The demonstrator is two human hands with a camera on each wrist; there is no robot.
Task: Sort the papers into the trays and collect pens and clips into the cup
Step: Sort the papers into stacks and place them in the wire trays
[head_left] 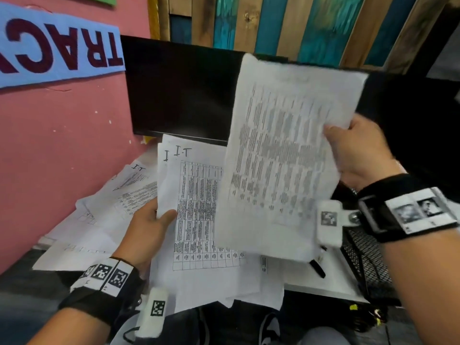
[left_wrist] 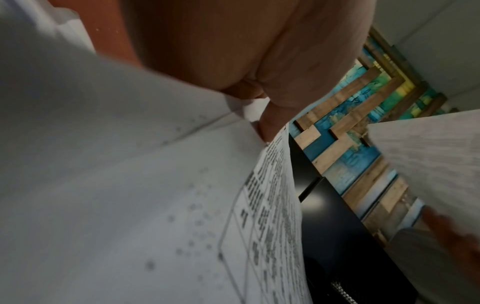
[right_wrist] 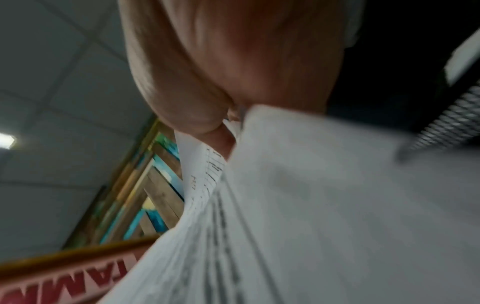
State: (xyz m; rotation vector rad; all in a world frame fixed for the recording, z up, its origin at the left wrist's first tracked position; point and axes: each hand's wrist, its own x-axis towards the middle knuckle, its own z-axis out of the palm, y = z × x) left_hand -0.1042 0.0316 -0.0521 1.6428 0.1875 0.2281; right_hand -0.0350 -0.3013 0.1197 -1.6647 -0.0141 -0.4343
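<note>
— What fills the near side of this view?

— A white printed sheet with a black-ruled table (left_wrist: pixel 270 205), its left edge pinched under the thumb of the left hand (left_wrist: pixel 259 67).

— And beyond that edge?

— A flat black monitor panel (left_wrist: pixel 335 222), then a wall of brown and turquoise wooden planks (left_wrist: pixel 345 144) (all steeply tilted here). At right, a second white sheet of blurred print (left_wrist: pixel 428 156) with the right hand's blurred fingers (left_wrist: pixel 451 228) beneath.

An office desk: dark monitor (head_left: pixel 181 90), scattered printed papers (head_left: pixel 196 212), mesh tray (head_left: pixel 368 265)
</note>
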